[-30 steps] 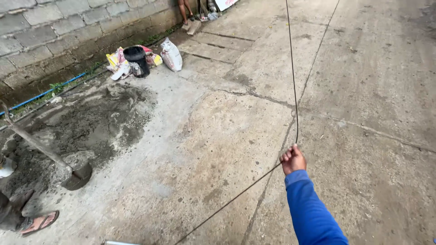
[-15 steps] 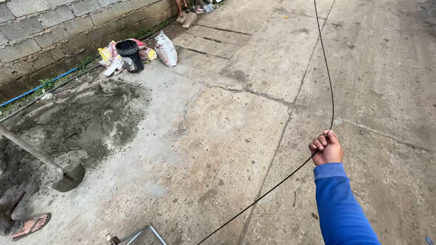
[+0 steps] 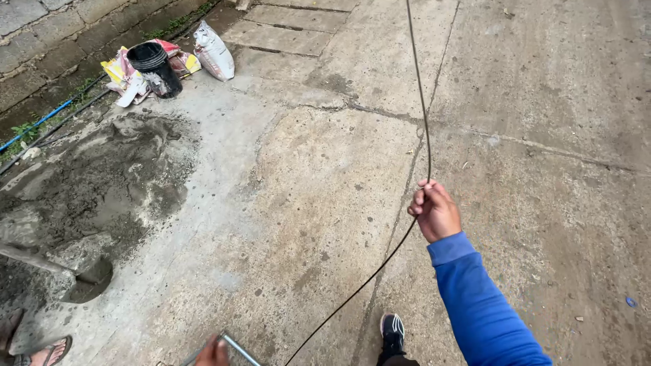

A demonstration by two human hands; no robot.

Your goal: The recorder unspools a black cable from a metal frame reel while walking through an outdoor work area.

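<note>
1. Looking down at a big outdoor concrete slab (image 3: 542, 88), grey and stained, with cracks and joint lines running across it. One stone block wall (image 3: 41, 34) runs along the top left edge, with a strip of weeds at its foot.
2. One wide patch of wet cement mix (image 3: 102, 183) is spread on the left side of the slab, dark and lumpy.
3. One long thin wire (image 3: 424, 129) comes down from the top edge, passes through the right hand (image 3: 435, 211), then sags away toward the bottom centre. That hand is closed tight around the wire, sleeve is blue.
4. One shovel (image 3: 81, 281) sits at the near edge of the mix, handle going off the left side.
5. One black bucket (image 3: 154, 68) stands by the wall on top of some crumpled bags, and one white sack (image 3: 213, 53) sits just beside it on the right.
6. One blue hose (image 3: 41, 122) lies along the foot of the wall.
7. One black shoe (image 3: 392, 333) shows at the bottom, near the wire. One sandalled foot (image 3: 44, 352) of another person sits in the bottom left corner.
8. Left hand (image 3: 213, 352) is barely in shot at the bottom edge, touching one thin metal rod (image 3: 239, 347). Can't tell if it's actually gripping it.
</note>
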